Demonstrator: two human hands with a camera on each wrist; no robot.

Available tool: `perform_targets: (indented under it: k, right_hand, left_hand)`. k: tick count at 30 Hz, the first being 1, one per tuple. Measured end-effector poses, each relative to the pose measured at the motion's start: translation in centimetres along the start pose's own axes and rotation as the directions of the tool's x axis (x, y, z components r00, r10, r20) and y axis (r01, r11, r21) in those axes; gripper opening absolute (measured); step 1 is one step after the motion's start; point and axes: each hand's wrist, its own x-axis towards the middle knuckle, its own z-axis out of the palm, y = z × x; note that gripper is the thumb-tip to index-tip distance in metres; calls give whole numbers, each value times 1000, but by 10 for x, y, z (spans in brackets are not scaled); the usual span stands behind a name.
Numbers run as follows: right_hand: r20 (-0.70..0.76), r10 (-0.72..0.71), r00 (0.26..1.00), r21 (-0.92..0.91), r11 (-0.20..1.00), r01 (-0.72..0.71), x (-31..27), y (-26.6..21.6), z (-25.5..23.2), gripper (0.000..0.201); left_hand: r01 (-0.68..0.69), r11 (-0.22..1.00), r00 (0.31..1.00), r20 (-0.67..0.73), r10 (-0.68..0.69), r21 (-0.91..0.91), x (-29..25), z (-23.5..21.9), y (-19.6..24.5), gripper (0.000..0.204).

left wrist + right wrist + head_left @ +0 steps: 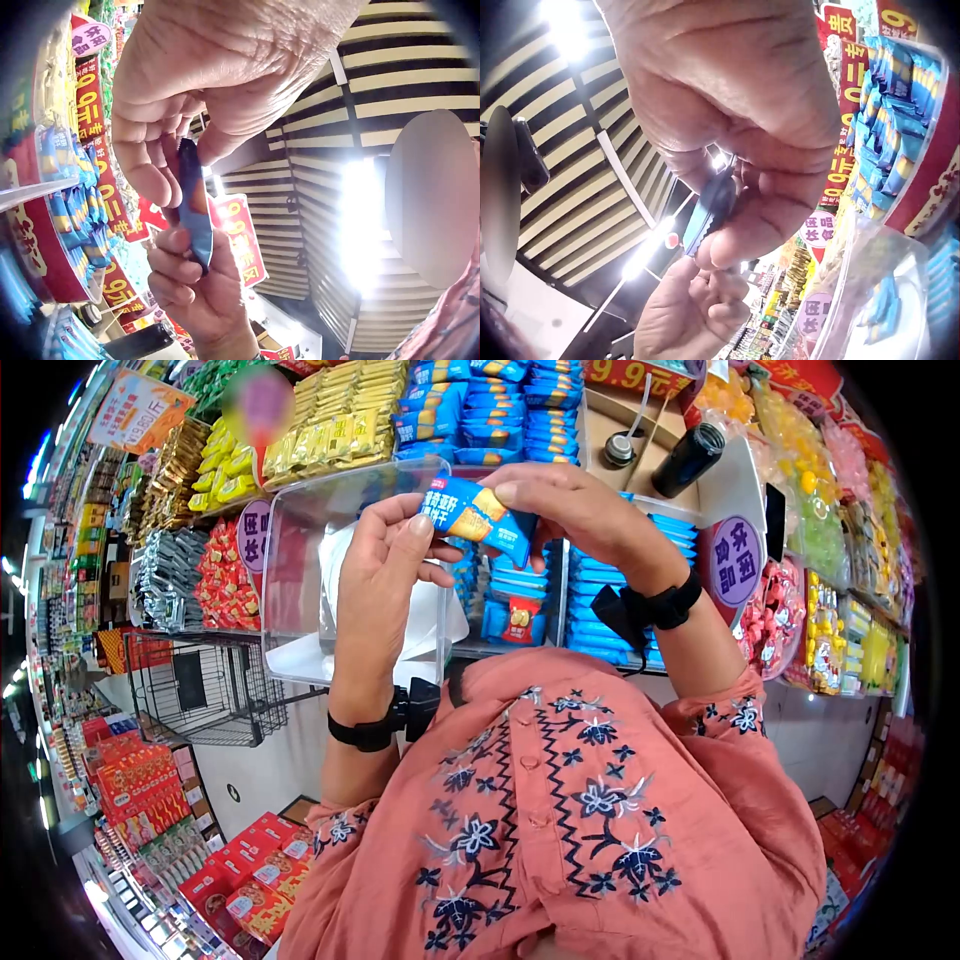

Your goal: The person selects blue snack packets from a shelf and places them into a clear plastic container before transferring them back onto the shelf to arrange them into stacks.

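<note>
A blue snack packet (480,518) with a biscuit picture is held up between both hands over the display bins. The left hand (385,575) pinches its left end between thumb and fingers. At the opposite end the right hand (590,515) grips it, thumb on top. Seen edge-on in the left wrist view, the packet (196,210) runs between the left hand (225,82) and the right hand (206,300). In the right wrist view its serrated edge shows on the packet (709,210), near the right hand's fingers (761,225).
A clear plastic bin (350,650) with white sheets stands at the left. Blue packets (600,585) fill the bins below the hands. A black bottle (688,460) stands in a tray at the upper right. An empty wire cart (205,685) is at the lower left.
</note>
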Motion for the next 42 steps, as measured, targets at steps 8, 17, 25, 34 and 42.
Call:
perform_targets:
  k: [8, 17, 25, 34, 42]
  right_hand:
    - [-5, -27, 1000, -67, 997, 26, 6, 1, 1, 41]
    - [20, -14, 1000, -54, 998, 15, 10, 4, -2, 41]
    - [51, -10, 999, -115, 993, 15, 18, 12, -5, 39]
    - [84, -9, 996, -54, 998, 13, 47, 3, 12, 45]
    - [18, 131, 991, -113, 985, -128, 45, 33, -7, 45]
  left_hand:
    - [9, 1000, 1000, 2, -9, 15, 2, -4, -2, 35]
    - [27, 999, 1000, -1, -27, 26, 5, -4, -3, 34]
    - [73, 996, 997, 29, -75, 59, 5, -8, -3, 36]
    - [4, 983, 996, -91, 13, 185, 33, -72, 28, 41]
    - [364, 871, 925, -20, -379, 331, 79, -152, -47, 27]
